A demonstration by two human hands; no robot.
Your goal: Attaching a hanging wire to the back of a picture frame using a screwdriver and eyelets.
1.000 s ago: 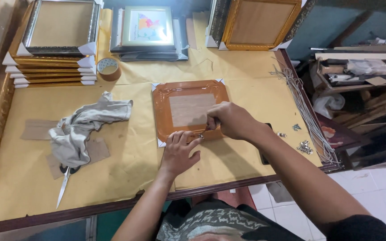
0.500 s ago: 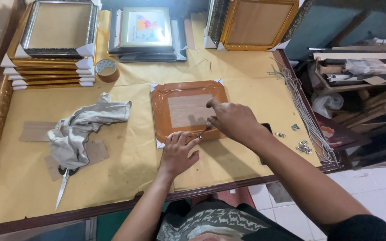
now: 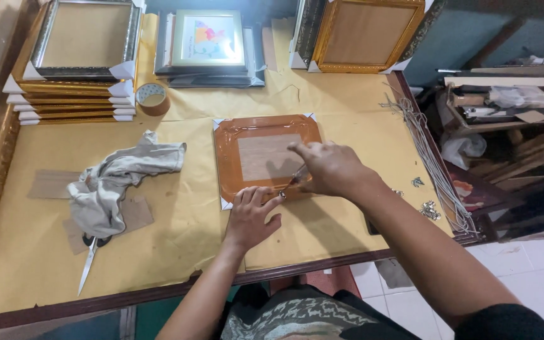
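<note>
An orange-brown picture frame point(image 3: 267, 131) lies face down on the paper-covered table, white corner guards on its corners and a bare board panel in its middle. My left hand point(image 3: 250, 218) rests flat on the frame's near edge, fingers spread. My right hand point(image 3: 327, 167) hovers over the frame's lower right part and grips a small screwdriver point(image 3: 292, 182) whose tip points down at the near edge, close to my left fingertips.
A crumpled grey rag point(image 3: 117, 182) lies left of the frame, with scissors point(image 3: 88, 264) partly under it. A tape roll point(image 3: 152, 99) and stacked frames point(image 3: 73, 63) stand at the back. Small metal hangers point(image 3: 429, 209) and cords point(image 3: 429, 157) lie at the right edge.
My right hand has moved from the frame's middle down toward its near edge, bringing the screwdriver tip beside my left hand. My left hand has stayed on the frame's edge.
</note>
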